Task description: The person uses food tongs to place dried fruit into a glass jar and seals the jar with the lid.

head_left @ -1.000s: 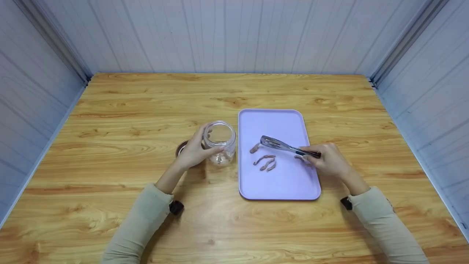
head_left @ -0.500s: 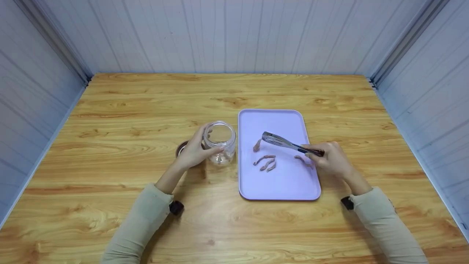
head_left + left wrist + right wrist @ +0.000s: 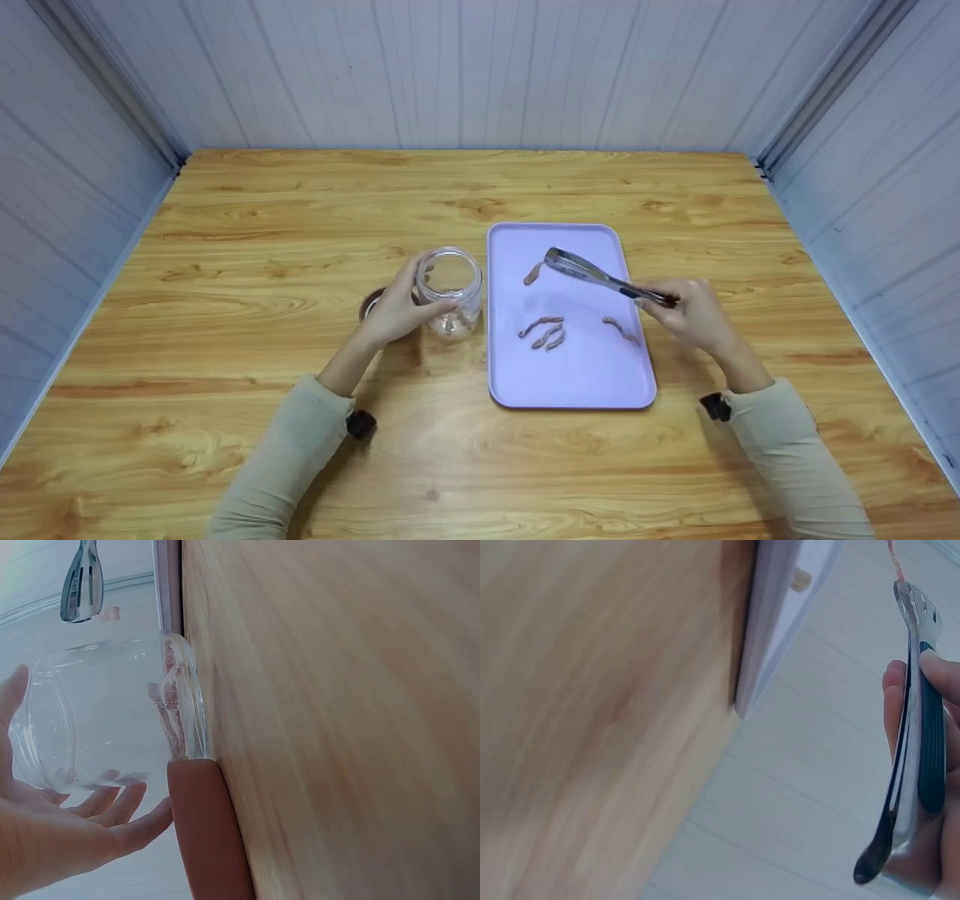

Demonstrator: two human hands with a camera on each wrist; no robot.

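Observation:
My left hand (image 3: 401, 309) holds a clear jar (image 3: 459, 307) standing on the table, thumb on the near side and fingers round its far side. The jar's mouth is uncovered. Several reddish-brown strips (image 3: 171, 694) lie at the jar's bottom in the left wrist view. My right hand (image 3: 688, 311) grips metal food tongs (image 3: 589, 271) with dark handle pads, squeezed nearly together. From their slotted tips hangs one wrinkled brown strip (image 3: 532, 274), above the lilac tray (image 3: 574, 382). Several similar strips (image 3: 541, 324) lie on the tray, one of them (image 3: 621, 330) nearer its right edge.
A brown round lid (image 3: 370, 302) lies on the wooden table (image 3: 247, 315) left of the jar, partly hidden by my left hand. The tray lies just right of the jar. Pale panel walls (image 3: 480, 75) border the table at the back and sides.
My right hand has moved slightly right and away from me, raising the tongs with the strip off the tray's middle. The left hand and jar have stayed put.

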